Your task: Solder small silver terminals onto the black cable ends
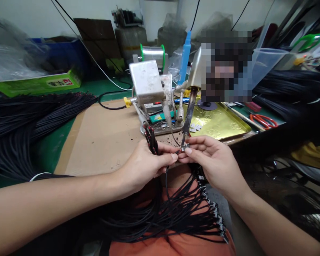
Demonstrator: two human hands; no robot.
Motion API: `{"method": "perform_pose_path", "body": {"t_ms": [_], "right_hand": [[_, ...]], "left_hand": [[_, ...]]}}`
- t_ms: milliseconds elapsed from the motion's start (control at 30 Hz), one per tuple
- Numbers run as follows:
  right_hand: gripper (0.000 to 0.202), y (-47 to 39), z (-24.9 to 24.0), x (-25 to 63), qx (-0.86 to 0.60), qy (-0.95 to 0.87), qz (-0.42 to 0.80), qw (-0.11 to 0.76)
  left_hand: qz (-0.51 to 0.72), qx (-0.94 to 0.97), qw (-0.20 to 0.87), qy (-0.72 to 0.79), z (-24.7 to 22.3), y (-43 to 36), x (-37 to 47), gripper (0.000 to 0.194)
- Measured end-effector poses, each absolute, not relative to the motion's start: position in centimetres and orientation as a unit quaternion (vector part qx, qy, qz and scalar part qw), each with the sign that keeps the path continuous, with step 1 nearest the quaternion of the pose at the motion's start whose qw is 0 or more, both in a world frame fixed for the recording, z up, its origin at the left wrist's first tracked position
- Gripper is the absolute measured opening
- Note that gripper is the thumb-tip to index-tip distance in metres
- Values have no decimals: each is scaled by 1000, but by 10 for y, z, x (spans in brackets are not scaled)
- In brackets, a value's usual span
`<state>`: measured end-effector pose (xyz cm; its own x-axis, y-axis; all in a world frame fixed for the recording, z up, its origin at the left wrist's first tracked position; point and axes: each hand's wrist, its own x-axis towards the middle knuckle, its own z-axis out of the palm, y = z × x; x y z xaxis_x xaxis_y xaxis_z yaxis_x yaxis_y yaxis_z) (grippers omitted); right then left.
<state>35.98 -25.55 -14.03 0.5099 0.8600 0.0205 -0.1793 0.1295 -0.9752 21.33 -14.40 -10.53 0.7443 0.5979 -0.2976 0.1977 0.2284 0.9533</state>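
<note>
My left hand [151, 160] is closed round a bunch of black cables [150, 139], and its thumb and forefinger pinch the end of one cable. Between the fingertips of my right hand [209, 154] is a small metal connector [185, 146], touching the wire end of that cable. A soldering iron [189, 113] points down from its mount, its tip at the connector. Beside it a thin feed tube [175, 137] curves from the soldering stand [146, 81] to the same spot. Many black cables with metal connectors [215, 213] lie across my lap.
A solder spool [152, 57] stands behind the stand. To the right a gold tray [229, 124] holds a few small white pieces, with orange-handled scissors [263, 121] beyond. Cable bundles [42, 117] lie left of the cardboard sheet [103, 142]. A blurred person's face is behind the iron.
</note>
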Motion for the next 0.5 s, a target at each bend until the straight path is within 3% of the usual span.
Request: {"method": "perform_pose_path", "body": {"t_ms": [500], "right_hand": [[20,-252,-148,356,-514,-314,351,717]], "left_hand": [[154,623,692,330,-103,-141,216,11]]}}
